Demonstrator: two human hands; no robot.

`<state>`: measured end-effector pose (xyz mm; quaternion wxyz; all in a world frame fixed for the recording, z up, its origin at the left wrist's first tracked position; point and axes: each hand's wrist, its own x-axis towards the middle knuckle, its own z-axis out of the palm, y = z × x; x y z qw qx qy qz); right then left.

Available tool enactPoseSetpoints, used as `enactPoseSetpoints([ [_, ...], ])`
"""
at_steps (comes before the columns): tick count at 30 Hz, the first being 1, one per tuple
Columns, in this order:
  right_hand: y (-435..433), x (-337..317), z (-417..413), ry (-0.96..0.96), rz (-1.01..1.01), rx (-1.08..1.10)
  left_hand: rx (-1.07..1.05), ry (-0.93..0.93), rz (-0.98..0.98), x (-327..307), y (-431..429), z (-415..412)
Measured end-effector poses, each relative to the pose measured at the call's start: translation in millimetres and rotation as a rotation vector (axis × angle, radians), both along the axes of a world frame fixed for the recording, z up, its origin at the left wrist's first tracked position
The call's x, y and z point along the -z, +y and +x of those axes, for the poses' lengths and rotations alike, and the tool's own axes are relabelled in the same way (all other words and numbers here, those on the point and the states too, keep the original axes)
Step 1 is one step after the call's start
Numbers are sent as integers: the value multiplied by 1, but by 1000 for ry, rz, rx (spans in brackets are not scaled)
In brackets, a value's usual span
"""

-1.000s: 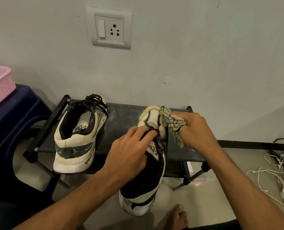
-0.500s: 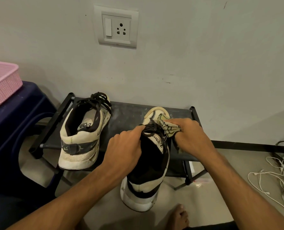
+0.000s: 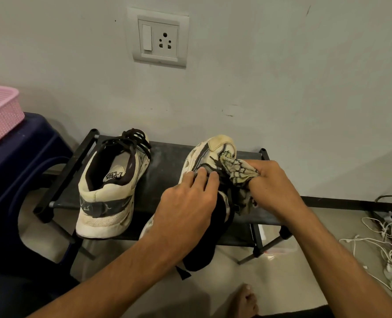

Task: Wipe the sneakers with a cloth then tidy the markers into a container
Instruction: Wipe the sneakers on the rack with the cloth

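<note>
The head camera looks down at a low black rack (image 3: 167,166) that stands by a gray wall (image 3: 282,65). The left hand (image 3: 185,207) lies on top of the held sneaker (image 3: 209,152). Its grip is bent over the black laces and holds the shoe, but the thumb is hidden. The toe of this shoe rests on the rack and points at the wall. Its dark heel end hangs down past the front edge of the rack, over the floor (image 3: 282,260).

The right hand (image 3: 273,187) is just beside the left one. Its grip is curled tight around a yellow cloth (image 3: 238,171) with dark lines on it. The cloth is bunched up and touches the right side of the held sneaker, near the toe.

The other sneaker (image 3: 112,189) sits flat on the left part of the rack, well apart from both hands. It is white with black laces, and its heel faces the camera.

A pink basket (image 3: 0,115) sits on a dark blue stool (image 3: 30,145) at the far left. A switch and socket plate (image 3: 159,37) is up on the wall. White cords (image 3: 385,237) lie in a heap on the floor at the right. A bare foot (image 3: 245,299) shows at the bottom.
</note>
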<state>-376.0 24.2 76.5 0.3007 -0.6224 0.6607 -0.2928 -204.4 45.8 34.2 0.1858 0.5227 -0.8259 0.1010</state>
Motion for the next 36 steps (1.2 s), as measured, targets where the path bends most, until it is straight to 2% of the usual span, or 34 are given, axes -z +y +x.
enactPoseSetpoints([
  [3,-1,1,1,-6,-134,82,59,40,-23,3,2,1],
  [6,-3,2,3,85,-348,76,162,59,-51,8,7,-1],
  [8,-4,3,1,186,-411,27,201,50,-61,11,9,-5],
  [12,-4,10,10,420,-349,-115,202,92,-100,12,7,-8],
  [16,-7,11,5,418,-293,-351,207,151,-127,10,3,-1],
  [21,-22,14,-12,534,-371,-143,212,144,-159,9,1,4],
  [26,-7,14,-3,400,-357,-316,211,170,-182,12,-1,5],
  [29,-19,15,-15,496,-371,-147,199,189,-175,10,-3,6],
  [32,-28,11,-33,539,-271,72,188,206,-166,10,0,9],
  [36,-23,12,-44,326,-131,96,233,209,-144,15,4,12],
])
